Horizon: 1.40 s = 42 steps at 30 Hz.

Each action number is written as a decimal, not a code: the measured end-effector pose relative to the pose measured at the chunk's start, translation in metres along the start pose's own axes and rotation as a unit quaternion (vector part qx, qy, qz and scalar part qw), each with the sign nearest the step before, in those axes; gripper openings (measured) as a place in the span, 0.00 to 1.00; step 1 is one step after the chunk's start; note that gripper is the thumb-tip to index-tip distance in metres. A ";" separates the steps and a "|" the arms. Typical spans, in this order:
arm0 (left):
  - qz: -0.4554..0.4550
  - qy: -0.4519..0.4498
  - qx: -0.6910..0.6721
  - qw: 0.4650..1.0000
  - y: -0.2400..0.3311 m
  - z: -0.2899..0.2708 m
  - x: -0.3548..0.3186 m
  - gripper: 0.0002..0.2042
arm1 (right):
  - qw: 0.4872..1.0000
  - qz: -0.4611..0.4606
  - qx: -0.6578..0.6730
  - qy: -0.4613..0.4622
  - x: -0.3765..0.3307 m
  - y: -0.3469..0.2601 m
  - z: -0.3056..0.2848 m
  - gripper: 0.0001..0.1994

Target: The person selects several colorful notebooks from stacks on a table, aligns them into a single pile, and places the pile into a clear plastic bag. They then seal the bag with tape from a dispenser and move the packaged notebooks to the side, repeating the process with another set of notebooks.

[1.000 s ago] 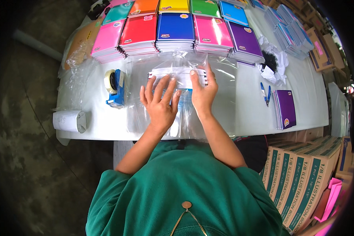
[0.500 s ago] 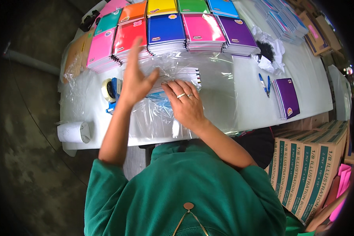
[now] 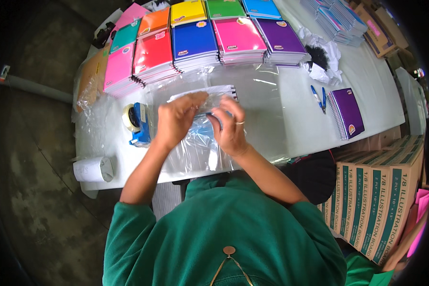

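A stack of spiral notebooks (image 3: 219,90) lies on the table in front of me, its page edges and dark binding showing at the far side. Clear plastic film (image 3: 209,148) covers it and spreads toward me, with light blue visible underneath. My left hand (image 3: 178,119) rests over the left part of the stack, its fingers stretched out across the film. On the right, my right hand (image 3: 231,126), with a ring on one finger, is curled, thumb close to the fingers, at the film. Its fingertips are partly blurred.
Rows of coloured notebook stacks (image 3: 194,40) stand along the far side. A blue tape dispenser (image 3: 140,124) sits left of my hands. To the right lie blue-handled nippers (image 3: 320,98) and a purple notebook (image 3: 346,112). Cartons (image 3: 372,190) stand at lower right, beside another person's arm (image 3: 400,248).
My left hand has come down from its raised, spread pose onto the film over the stack. My right hand has lifted from lying flat and curled its fingers.
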<state>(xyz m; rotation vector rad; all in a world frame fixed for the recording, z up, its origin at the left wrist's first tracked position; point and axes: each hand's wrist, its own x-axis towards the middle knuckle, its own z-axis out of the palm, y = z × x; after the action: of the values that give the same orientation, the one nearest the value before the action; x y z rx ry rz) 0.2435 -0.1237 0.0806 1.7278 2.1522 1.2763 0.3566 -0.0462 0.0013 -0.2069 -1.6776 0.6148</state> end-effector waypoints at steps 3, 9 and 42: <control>0.112 0.115 0.070 0.985 -0.007 0.025 -0.035 0.09 | 0.998 0.058 -0.004 -0.035 0.018 -0.013 -0.003 0.19; 0.152 0.168 0.082 0.971 -0.018 0.021 -0.075 0.08 | 0.985 -0.045 -0.098 -0.138 0.004 0.002 -0.011 0.06; -0.436 0.114 -0.366 0.814 0.008 0.060 -0.068 0.19 | 0.986 -0.070 -0.045 -0.142 -0.004 0.013 -0.011 0.13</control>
<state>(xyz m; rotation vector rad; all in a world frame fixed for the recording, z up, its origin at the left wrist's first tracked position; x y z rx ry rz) 0.3064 -0.1486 0.0203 0.2262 1.7484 1.6633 0.3654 -0.0336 -0.0075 -0.0671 -1.9790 0.4787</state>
